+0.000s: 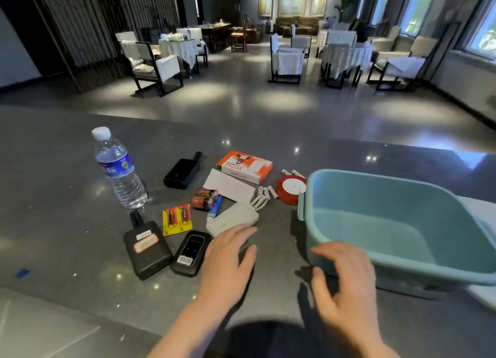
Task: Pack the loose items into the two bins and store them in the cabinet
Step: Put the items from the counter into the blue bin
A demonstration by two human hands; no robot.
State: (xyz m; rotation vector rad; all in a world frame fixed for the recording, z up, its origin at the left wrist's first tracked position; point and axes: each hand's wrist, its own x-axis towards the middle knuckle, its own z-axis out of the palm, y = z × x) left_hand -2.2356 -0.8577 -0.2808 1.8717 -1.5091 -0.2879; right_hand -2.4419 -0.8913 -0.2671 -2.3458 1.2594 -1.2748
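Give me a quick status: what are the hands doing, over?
Left hand open, reaching over the white pouch. Right hand open at the near rim of the teal bin. Bin holds nothing yet. Nothing blocking.

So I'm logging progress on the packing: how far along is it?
Nothing looks packed yet: the teal bin shows an empty inside. In hand: nothing gripped; the left hand reaches toward the white pouch, and the right hand is at the bin's near rim. Left: the battery pack, black devices, orange box, red tape roll and water bottle all remain on the counter. No second bin or cabinet in view.
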